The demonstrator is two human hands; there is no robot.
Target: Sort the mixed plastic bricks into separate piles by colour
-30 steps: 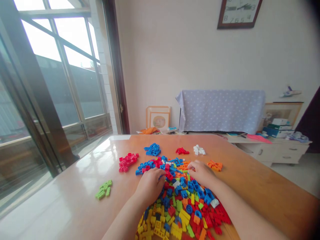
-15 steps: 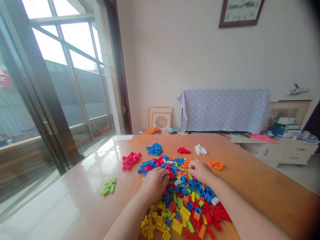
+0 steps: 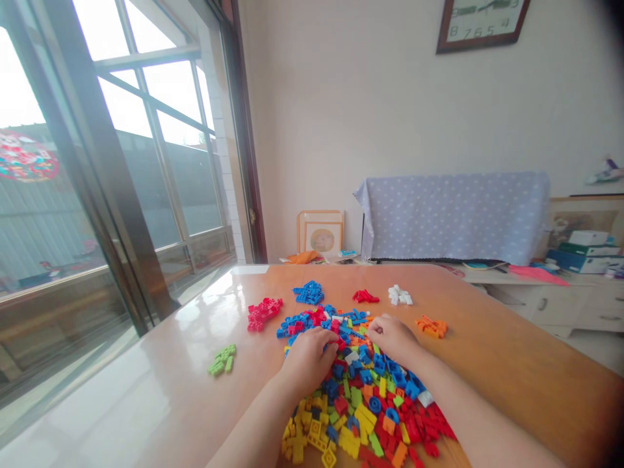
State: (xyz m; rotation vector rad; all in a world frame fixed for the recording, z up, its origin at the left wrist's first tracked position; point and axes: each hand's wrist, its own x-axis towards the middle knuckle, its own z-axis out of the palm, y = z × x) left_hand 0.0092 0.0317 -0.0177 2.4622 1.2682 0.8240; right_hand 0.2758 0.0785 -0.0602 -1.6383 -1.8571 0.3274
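your view has swung left; both hands stay on the brick pile (image 3: 361, 396). left hand (image 3: 309, 357) and right hand (image 3: 392, 337) curled, fingertips buried: grip cannot be told.

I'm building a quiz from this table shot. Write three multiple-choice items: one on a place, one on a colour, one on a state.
1. Where does the small green pile lie?
A. Left of the big mixed pile, apart from it
B. On the far right edge of the table
C. Under the right hand

2. What colour is the small pile just right of the right hand?
A. White
B. Orange
C. Blue

3. How do the two hands stand?
A. Both raised clear of the table
B. Both rest palm-down in the big mixed pile
C. One holds the wall clock

Answers:
1 A: the green bricks sit alone on the bare wooden table, on the window side.
2 B: those bricks are orange; the white pile lies farther back.
3 B: the left hand and the right hand both lie on the bricks.
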